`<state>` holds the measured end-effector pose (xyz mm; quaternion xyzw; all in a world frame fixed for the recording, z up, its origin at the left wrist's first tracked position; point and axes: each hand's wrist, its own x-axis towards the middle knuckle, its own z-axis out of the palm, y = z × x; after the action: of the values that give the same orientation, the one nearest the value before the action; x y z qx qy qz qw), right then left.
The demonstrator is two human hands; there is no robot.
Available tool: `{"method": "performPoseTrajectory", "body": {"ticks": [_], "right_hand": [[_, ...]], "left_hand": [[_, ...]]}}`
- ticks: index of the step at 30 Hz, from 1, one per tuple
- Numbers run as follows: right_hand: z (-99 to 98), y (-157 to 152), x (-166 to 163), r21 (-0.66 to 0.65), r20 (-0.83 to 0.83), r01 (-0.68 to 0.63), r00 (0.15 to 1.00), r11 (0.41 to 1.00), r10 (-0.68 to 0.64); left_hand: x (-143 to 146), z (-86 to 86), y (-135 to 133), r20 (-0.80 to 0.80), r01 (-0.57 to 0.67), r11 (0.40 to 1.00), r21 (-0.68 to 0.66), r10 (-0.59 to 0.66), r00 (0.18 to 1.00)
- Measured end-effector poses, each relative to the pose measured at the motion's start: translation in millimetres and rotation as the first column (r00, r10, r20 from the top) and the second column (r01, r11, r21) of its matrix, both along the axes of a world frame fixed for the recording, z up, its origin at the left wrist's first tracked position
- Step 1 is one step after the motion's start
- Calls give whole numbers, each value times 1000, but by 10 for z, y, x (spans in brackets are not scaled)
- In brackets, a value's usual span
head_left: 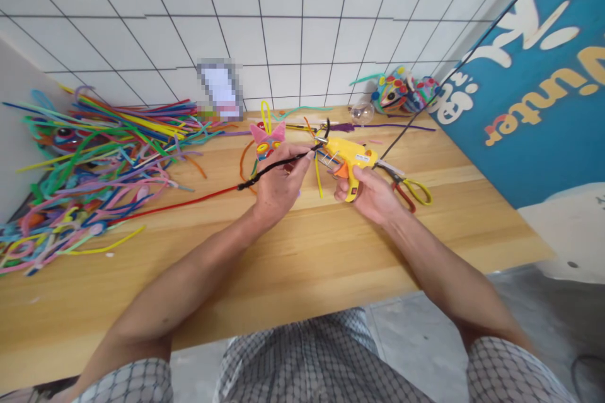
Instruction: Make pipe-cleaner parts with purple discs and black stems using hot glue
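Note:
My left hand pinches a black pipe cleaner whose far end curls up near the glue gun's tip. A red pipe cleaner runs left from the black one's near end. In my right hand is a yellow glue gun with an orange trigger, its metal nozzle pointing left at the black strand. Whether nozzle and strand touch I cannot tell. Just behind my left hand stands a small pipe-cleaner figure with pink ears and yellow ringed eyes, partly hidden by my fingers.
Many coloured pipe cleaners are heaped at the left. Scissors lie right of the glue gun, whose dark cord rises to the right. A phone leans on the tiled wall; a colourful pipe-cleaner creature sits at the back right.

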<state>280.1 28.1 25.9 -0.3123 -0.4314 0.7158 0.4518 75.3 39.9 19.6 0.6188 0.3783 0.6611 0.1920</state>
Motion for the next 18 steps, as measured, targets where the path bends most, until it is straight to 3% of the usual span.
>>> {"method": "performPoseTrajectory", "body": {"ticks": [13, 15, 18], "right_hand": [[-1, 22, 24, 2, 0, 9, 1000, 1000, -9], [64, 43, 85, 30, -28, 55, 998, 998, -54], [209, 166, 305, 118, -52, 229, 973, 966, -224]], "left_hand": [[-9, 65, -8, 55, 19, 998, -55, -16, 998], [-21, 91, -1, 54, -1, 997, -76, 5, 999], [-40, 128, 13, 99, 25, 991, -129, -12, 995]]}}
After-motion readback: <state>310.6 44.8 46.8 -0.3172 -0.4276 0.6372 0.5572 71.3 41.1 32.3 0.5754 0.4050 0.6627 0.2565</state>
